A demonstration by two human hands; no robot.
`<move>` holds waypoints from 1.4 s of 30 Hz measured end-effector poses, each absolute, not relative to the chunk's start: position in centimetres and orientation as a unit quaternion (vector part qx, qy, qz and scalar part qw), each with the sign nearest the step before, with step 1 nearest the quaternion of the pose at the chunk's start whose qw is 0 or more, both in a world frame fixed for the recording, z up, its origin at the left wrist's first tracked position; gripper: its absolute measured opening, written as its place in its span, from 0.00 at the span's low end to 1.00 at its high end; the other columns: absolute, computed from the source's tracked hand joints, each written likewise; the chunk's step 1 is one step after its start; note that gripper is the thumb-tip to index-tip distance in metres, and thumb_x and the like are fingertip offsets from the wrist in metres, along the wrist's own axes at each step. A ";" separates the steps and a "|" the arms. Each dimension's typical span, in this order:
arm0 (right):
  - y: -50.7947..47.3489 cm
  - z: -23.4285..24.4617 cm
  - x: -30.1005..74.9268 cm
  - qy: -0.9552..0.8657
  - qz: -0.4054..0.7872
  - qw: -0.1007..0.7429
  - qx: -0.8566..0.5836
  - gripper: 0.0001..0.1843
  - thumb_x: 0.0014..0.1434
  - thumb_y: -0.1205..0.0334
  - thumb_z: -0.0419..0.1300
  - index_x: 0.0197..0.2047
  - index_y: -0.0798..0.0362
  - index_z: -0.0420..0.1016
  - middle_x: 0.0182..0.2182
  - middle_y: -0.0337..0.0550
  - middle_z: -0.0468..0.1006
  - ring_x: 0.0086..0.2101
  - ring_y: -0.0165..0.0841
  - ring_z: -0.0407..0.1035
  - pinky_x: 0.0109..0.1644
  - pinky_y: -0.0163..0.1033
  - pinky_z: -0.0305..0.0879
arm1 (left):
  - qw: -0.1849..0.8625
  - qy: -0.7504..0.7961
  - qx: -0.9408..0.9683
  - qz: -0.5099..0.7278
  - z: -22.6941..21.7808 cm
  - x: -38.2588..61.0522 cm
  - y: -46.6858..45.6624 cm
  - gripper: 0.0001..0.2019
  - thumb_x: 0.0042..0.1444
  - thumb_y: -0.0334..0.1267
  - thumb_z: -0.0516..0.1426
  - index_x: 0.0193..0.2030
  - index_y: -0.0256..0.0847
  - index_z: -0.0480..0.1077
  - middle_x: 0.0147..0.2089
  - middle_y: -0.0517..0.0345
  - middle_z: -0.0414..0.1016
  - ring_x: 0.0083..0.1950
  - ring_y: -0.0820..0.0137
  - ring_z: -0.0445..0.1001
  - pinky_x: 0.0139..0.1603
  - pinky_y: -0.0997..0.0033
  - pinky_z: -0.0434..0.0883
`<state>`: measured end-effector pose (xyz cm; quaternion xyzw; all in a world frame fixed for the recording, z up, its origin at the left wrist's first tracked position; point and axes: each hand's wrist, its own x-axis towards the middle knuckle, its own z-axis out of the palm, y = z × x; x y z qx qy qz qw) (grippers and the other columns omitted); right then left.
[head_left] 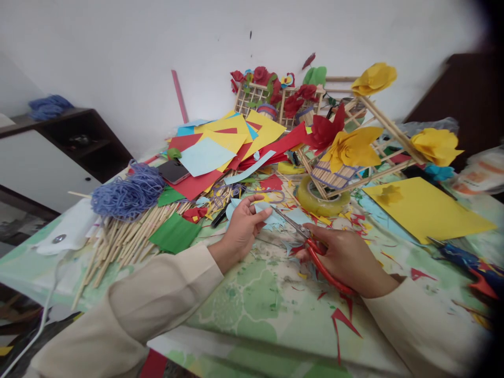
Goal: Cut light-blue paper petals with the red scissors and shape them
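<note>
The left hand [241, 226] holds a thin light-blue paper piece [275, 219] near the centre of the work area. The fingers of this hand are closed to a pinch, gripping the paper between the thumb and the bent forefinger. The right hand [350, 257] holds a pair of metal scissors with red handles [328, 273]. Its fingers are wrapped around the handles, with no visible clearance. The blades point toward the left hand, and their tips meet the light-blue paper piece at the thumb; the exact blade gap cannot be told.

Both hands are located above a counter [252, 310] covered with a green-and-white patterned cloth. Small red, yellow and blue paper scraps lie on the cloth around the scissors. Directly behind the right hand lies a wide roll of yellowish transparent tape [302, 198]. A lattice frame of pale wooden sticks, carrying large yellow paper flowers [354, 148], stands at the tape.

To the left of the left hand lies a green paper sheet [176, 233], resting on a bundle of pale wooden sticks [129, 239]. A tangled heap of blue-violet yarn [128, 191] rests at the far end of the bundle. To the right lies a flat yellow paper sheet [441, 210].
</note>
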<state>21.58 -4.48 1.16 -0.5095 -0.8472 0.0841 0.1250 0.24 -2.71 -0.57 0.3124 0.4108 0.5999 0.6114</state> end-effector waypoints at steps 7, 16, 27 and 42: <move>-4.4 1.0 21.7 -0.849 0.064 0.136 -0.506 0.27 0.55 0.41 0.57 0.52 0.49 0.74 0.24 0.42 0.78 0.26 0.36 0.72 0.28 0.35 0.56 | 0.637 0.376 0.341 0.580 0.0 0.7 -3.3 0.25 0.42 0.31 0.67 0.48 0.43 0.66 0.32 0.65 0.72 0.34 0.77 0.73 0.38 0.78 0.70; -4.4 0.9 21.8 -0.843 0.085 0.140 -0.512 0.30 0.54 0.42 0.57 0.55 0.49 0.73 0.28 0.43 0.81 0.28 0.36 0.73 0.30 0.36 0.59 | 0.641 0.367 0.346 0.579 0.0 0.7 -3.3 0.26 0.41 0.30 0.67 0.48 0.43 0.65 0.33 0.64 0.74 0.35 0.77 0.74 0.39 0.77 0.70; -4.5 1.5 21.8 -0.848 0.122 0.151 -0.493 0.23 0.55 0.42 0.57 0.48 0.46 0.75 0.25 0.39 0.79 0.27 0.35 0.72 0.28 0.35 0.57 | 0.612 0.380 0.387 0.575 0.0 0.4 -3.1 0.27 0.42 0.32 0.67 0.49 0.43 0.65 0.31 0.65 0.73 0.32 0.76 0.73 0.36 0.76 0.69; -4.2 1.0 22.2 -0.850 0.090 0.167 -0.491 0.26 0.54 0.40 0.58 0.46 0.50 0.77 0.20 0.39 0.76 0.22 0.33 0.68 0.26 0.34 0.56 | 0.589 0.343 0.411 0.605 -0.3 0.1 -2.3 0.25 0.46 0.33 0.65 0.50 0.42 0.63 0.34 0.63 0.75 0.34 0.75 0.74 0.37 0.74 0.71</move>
